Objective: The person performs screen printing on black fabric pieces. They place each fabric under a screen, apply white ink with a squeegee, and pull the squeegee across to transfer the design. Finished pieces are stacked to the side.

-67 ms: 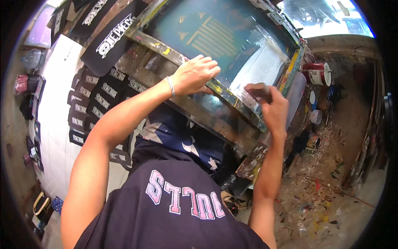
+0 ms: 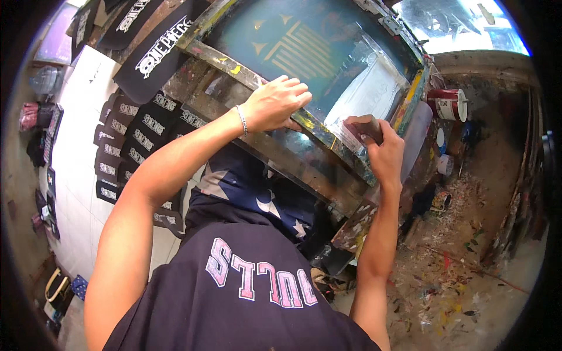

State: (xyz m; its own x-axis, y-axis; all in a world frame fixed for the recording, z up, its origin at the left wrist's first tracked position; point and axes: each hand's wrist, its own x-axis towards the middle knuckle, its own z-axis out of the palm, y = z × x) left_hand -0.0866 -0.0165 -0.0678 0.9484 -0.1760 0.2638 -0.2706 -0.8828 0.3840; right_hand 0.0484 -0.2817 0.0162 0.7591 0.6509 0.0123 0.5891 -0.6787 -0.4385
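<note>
A wood-framed printing screen (image 2: 225,64) with teal mesh stands slanted before me. My left hand (image 2: 276,104) is closed over the near rail of its frame, thumb underneath. In my right hand (image 2: 386,157) is a brown squeegee (image 2: 364,128), tilted, its blade at the near right corner of the mesh. White ink (image 2: 366,90) lies in a broad smeared patch from the squeegee toward the far right side. Striped and pointed marks show through the mesh left of the ink. What lies beneath the screen is mostly hidden.
Black printed pieces (image 2: 155,55) with white designs lie at the upper left, with several smaller ones (image 2: 140,137) below. A red and white paint tub (image 2: 446,105) stands right of the screen. Scraps litter the floor (image 2: 451,275) at right. A metal hinge clamp (image 2: 393,24) sits on the frame's far side.
My right hand and the squeegee have shifted slightly left, and the squeegee's tilt has changed a little. My left hand stays on the frame rail.
</note>
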